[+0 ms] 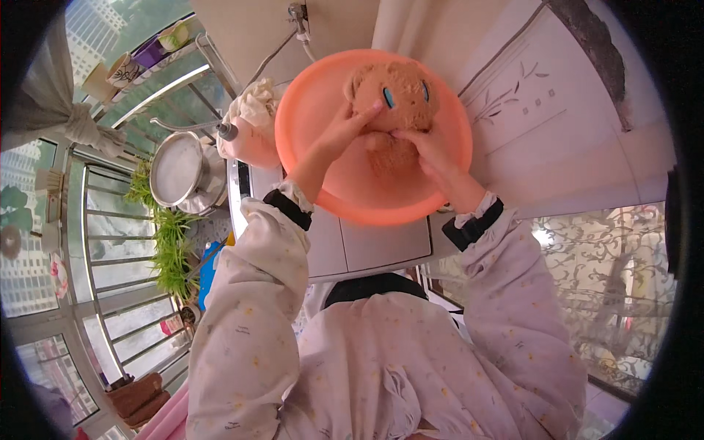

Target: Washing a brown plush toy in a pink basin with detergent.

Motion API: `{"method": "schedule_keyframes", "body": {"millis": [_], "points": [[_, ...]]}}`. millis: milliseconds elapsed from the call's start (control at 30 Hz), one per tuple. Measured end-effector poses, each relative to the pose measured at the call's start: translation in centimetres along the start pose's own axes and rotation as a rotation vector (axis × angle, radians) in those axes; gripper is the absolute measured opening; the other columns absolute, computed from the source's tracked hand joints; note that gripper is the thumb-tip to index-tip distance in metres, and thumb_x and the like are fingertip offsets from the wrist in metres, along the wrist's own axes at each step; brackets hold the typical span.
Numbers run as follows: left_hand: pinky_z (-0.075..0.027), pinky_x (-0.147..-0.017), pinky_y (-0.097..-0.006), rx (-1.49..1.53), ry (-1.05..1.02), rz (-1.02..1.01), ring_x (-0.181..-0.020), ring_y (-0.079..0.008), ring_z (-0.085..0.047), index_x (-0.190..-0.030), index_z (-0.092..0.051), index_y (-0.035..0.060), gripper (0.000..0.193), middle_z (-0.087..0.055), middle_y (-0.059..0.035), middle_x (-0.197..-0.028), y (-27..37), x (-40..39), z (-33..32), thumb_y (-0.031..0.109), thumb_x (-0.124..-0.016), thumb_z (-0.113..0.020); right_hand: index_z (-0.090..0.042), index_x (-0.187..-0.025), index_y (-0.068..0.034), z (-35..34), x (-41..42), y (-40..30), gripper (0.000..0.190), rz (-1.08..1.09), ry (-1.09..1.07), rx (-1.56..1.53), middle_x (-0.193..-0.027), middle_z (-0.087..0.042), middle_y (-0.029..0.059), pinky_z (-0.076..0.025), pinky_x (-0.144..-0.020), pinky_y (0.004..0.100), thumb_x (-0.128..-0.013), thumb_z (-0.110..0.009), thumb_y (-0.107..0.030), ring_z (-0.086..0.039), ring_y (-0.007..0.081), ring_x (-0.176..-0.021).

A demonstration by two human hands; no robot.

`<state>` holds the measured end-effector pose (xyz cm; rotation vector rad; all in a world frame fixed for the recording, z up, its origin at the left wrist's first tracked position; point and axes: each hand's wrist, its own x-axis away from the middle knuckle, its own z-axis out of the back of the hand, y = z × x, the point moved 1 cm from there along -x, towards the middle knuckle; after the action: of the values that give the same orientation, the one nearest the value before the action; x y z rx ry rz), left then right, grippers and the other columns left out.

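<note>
A tan plush toy [399,104] with round ears and blue eyes lies in an orange plastic basin [322,190]. My left hand [347,127] grips the side of its head, the thumb on the plush near one eye. Under the chin, my right hand [426,146] pinches the toy at the neck. The toy's lower body [389,157] rests against the basin's inside, looking wet and darker than the head. Whether there is water in the basin I cannot tell.
The basin stands on a white lidded appliance [374,245]. Left of it are a pink bottle [250,142] and a crumpled cream cloth [257,102]. A metal pot [177,169], green plants [173,247] and a railing line the window side. A wall tap [298,16] is behind.
</note>
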<state>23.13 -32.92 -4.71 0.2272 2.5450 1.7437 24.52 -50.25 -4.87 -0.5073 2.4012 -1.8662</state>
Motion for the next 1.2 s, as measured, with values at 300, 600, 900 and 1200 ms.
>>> {"method": "schedule_keyframes", "body": {"millis": [300,600,900,1200], "points": [[-0.045,-0.086,-0.0299,-0.15,-0.196,-0.049,-0.103,-0.0173,-0.051,-0.124,-0.037,0.0024,0.062,-0.052,-0.0066,-0.112,0.3,1.0,-0.2,0.021,-0.075,-0.071,-0.042,-0.118,0.001,-0.6,0.1,-1.0,0.06,0.252,-0.145,0.26,-0.113,-0.052,0.0092,-0.043,-0.09,0.0312,-0.066,-0.072,-0.002,-0.052,0.02,-0.105],[-0.05,-0.056,-0.0288,-0.144,-0.074,0.085,-0.083,-0.0139,-0.056,-0.116,-0.042,0.0051,0.051,-0.056,-0.0026,-0.087,0.1,1.0,1.7,0.023,-0.077,-0.069,-0.041,-0.119,-0.002,-1.4,0.0,-1.4,0.067,0.306,-0.178,0.201,-0.114,-0.051,0.0066,-0.041,-0.091,0.0297,-0.064,-0.078,-0.011,-0.05,0.0164,-0.106],[-0.048,-0.077,-0.0313,0.028,0.032,0.019,-0.099,-0.0159,-0.052,-0.124,-0.04,0.004,0.054,-0.052,-0.0076,-0.111,-1.1,-0.1,1.5,0.034,-0.083,-0.061,-0.046,-0.119,-0.002,-1.2,-0.1,-1.5,0.051,0.11,-0.067,-0.128,-0.115,-0.051,0.0055,-0.042,-0.088,0.0287,-0.079,-0.066,-0.027,-0.05,0.0162,-0.105],[-0.041,-0.088,-0.0319,-0.264,0.227,0.027,-0.105,-0.0211,-0.051,-0.123,-0.044,-0.0008,0.062,-0.054,-0.0131,-0.113,-1.8,-0.9,1.2,0.051,-0.091,-0.034,-0.046,-0.122,0.001,-0.2,-0.9,-0.9,0.054,0.243,0.174,0.25,-0.119,-0.052,0.0104,-0.035,-0.093,0.0314,-0.093,-0.037,-0.044,-0.049,0.0197,-0.108]]}}
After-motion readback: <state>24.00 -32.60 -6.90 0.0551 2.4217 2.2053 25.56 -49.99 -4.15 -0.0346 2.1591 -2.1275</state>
